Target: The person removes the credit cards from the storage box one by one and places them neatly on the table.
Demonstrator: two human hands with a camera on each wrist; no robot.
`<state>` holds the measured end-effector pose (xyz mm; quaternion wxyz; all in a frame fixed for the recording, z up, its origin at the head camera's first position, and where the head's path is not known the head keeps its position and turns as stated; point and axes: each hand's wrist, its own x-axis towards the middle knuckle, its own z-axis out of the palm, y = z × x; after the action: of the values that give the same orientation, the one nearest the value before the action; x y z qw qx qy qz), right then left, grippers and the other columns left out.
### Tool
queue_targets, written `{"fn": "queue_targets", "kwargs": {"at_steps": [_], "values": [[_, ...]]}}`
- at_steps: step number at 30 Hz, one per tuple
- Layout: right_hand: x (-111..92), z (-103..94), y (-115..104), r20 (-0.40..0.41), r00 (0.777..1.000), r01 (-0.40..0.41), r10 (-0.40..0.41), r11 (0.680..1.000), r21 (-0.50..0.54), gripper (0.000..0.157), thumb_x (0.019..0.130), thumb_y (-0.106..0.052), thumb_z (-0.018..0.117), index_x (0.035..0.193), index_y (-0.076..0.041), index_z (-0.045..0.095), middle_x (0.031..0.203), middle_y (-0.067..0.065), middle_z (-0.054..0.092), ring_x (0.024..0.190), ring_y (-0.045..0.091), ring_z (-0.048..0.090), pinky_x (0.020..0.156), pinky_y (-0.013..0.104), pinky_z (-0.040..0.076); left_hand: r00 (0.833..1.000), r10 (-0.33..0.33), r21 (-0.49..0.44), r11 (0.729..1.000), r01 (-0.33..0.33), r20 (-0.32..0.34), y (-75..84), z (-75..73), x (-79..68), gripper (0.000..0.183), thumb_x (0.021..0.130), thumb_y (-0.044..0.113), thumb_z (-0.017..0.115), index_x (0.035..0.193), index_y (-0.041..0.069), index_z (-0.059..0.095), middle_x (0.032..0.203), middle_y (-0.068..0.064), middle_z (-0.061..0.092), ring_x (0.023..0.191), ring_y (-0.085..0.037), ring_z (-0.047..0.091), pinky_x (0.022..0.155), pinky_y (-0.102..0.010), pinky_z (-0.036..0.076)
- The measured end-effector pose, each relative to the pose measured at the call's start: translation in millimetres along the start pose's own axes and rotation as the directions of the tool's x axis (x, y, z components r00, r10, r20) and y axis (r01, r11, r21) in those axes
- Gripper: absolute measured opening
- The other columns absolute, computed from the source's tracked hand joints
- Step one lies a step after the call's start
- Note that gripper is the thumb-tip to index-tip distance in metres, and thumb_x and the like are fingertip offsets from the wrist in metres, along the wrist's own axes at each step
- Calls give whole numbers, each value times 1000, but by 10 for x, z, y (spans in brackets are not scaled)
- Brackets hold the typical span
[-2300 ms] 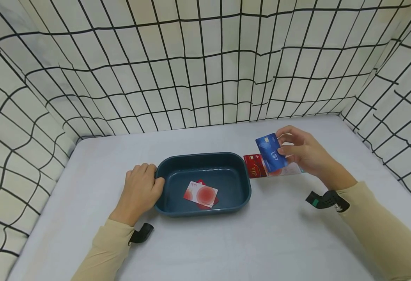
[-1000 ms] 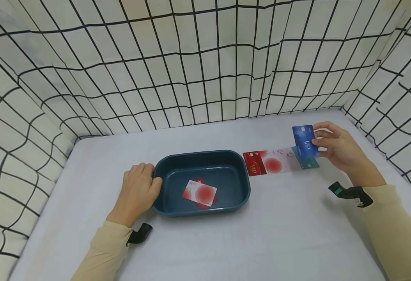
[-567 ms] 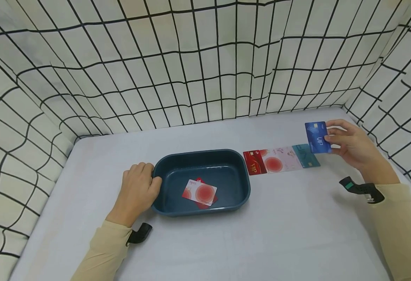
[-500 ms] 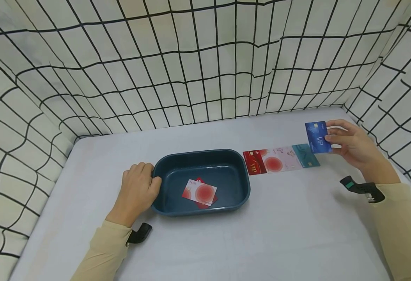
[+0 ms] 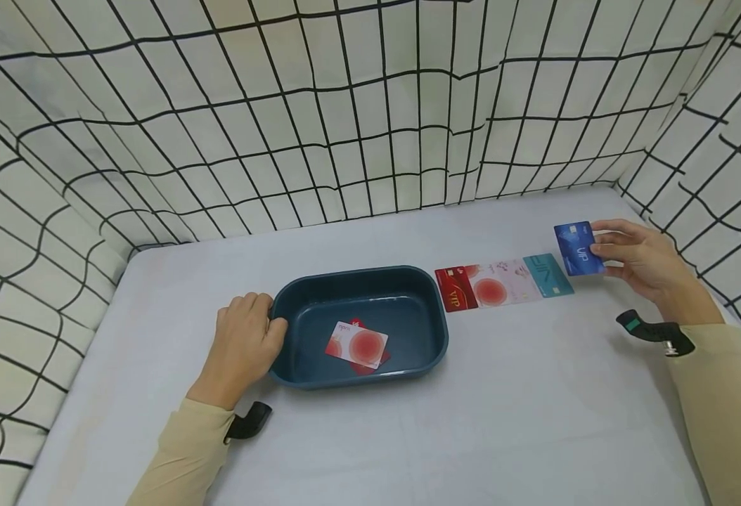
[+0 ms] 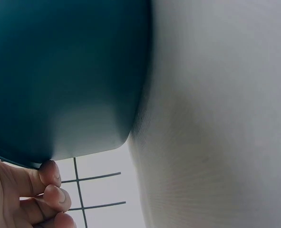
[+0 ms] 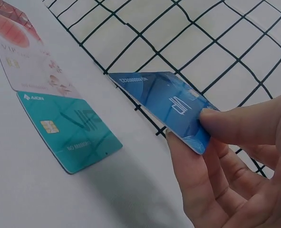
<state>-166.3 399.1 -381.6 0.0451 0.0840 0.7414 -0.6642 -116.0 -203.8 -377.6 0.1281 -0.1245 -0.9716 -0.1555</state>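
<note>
My right hand (image 5: 642, 256) pinches a blue VIP card (image 5: 578, 249) between thumb and fingers, raised above the table. In the right wrist view the blue card (image 7: 166, 104) is tilted, with its printed face showing. To its left lies a row of cards: a red VIP card (image 5: 455, 289), a white card with a red circle (image 5: 503, 282) and a teal card (image 5: 549, 275) at the right end. At the left end of a dark blue tray (image 5: 361, 383), my left hand (image 5: 247, 344) grips the rim. Inside the tray a white-and-red card (image 5: 356, 344) overlaps a red one (image 5: 363, 369).
The table (image 5: 472, 436) has a white cover. Black grid netting (image 5: 358, 119) over pale cloth rises along the back and both sides. The right-hand netting stands close to my right hand. A black strap device sits on each wrist.
My right hand has carried the blue card rightward from over the card row to past the teal card, and has stayed about there lately. The left hand keeps its grip on the tray.
</note>
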Motion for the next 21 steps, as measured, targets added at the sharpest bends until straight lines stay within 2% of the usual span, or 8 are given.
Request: {"fn": "queue_targets", "kwargs": {"at_steps": [4, 7, 12, 16, 21], "values": [[36, -32, 50, -35, 999, -41, 35, 979, -201, 38, 96, -31, 70, 132, -39, 61, 106, -26, 60, 98, 2, 55, 78, 17, 53, 1000, 1, -5, 1000, -1, -3, 2, -5, 6, 19, 92, 17, 44, 83, 3, 54, 74, -9, 47, 73, -27, 42, 72, -39, 27], [53, -54, 89, -49, 997, -64, 52, 954, -294, 45, 97, -38, 68, 141, -39, 56, 110, -27, 53, 103, 2, 52, 81, 15, 52, 1000, 6, -6, 1000, -7, -10, 0, -1, 7, 19, 91, 17, 45, 84, 3, 54, 75, -9, 48, 72, -27, 42, 72, -39, 28], [66, -95, 142, -43, 997, -76, 65, 933, -351, 51, 99, -38, 65, 148, -31, 51, 113, -25, 50, 104, 3, 50, 82, 15, 52, 1000, 11, -10, 1000, -11, -18, -7, 8, 6, 18, 91, 16, 45, 83, 3, 54, 75, -9, 49, 72, -27, 42, 72, -40, 28], [69, -125, 171, -29, 998, -64, 57, 919, -390, 53, 100, -37, 65, 149, -24, 50, 109, -27, 53, 97, 1, 53, 79, 16, 54, 1000, 9, -15, 1000, -10, -15, -9, 11, 6, 17, 91, 16, 45, 81, 4, 52, 74, -8, 47, 72, -26, 41, 72, -40, 27], [80, -135, 194, -38, 997, -84, 74, 897, -434, 60, 98, -40, 67, 152, -19, 50, 114, -26, 50, 95, 2, 52, 77, 18, 54, 1000, 7, -18, 1000, -7, -11, -3, 14, 4, 16, 91, 15, 45, 80, 5, 51, 73, -8, 46, 71, -26, 40, 72, -40, 27]]}}
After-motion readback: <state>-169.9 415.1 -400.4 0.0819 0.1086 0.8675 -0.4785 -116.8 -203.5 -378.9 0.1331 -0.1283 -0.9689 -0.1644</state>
